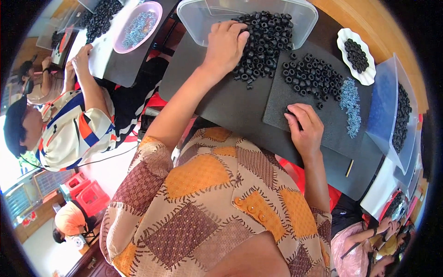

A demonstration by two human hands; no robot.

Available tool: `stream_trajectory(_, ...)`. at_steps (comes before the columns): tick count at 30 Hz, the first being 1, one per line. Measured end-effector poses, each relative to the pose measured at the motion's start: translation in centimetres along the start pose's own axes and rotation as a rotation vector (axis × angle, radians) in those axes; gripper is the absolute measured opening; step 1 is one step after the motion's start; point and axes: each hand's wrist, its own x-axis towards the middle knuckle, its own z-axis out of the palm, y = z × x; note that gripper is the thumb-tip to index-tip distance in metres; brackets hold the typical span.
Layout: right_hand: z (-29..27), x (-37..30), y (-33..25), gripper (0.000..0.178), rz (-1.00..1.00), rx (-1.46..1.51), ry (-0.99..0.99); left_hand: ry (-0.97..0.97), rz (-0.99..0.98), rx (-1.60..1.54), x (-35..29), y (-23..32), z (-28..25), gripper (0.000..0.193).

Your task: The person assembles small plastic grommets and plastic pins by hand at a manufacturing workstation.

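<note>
My left hand (225,47) reaches to the mouth of a clear plastic bin (196,21) and rests against a heap of small black ring-shaped parts (265,46). Its fingers are bent, with a gap between thumb and forefinger; nothing shows in them. My right hand (305,127) is low over the near part of a dark foam mat (277,104). Its fingers curl toward the thumb round a small black part, mostly hidden. Ahead of it on the mat lie a loose group of black rings (311,76) and a strip of small blue pieces (350,107).
A white scalloped dish (366,76) of black parts stands at the far right, near a bluish bin (385,106). A thin yellowish stick (350,168) lies near the table's edge. At left, a co-worker (76,124) sits by a pink bowl (138,27) of blue pieces.
</note>
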Motion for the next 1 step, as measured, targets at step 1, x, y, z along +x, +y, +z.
stream_trajectory(1,0.04,-0.05,0.10,0.020,0.026,0.011,-0.011,-0.042,0.020,-0.062,-0.23,0.19,-0.08,0.032)
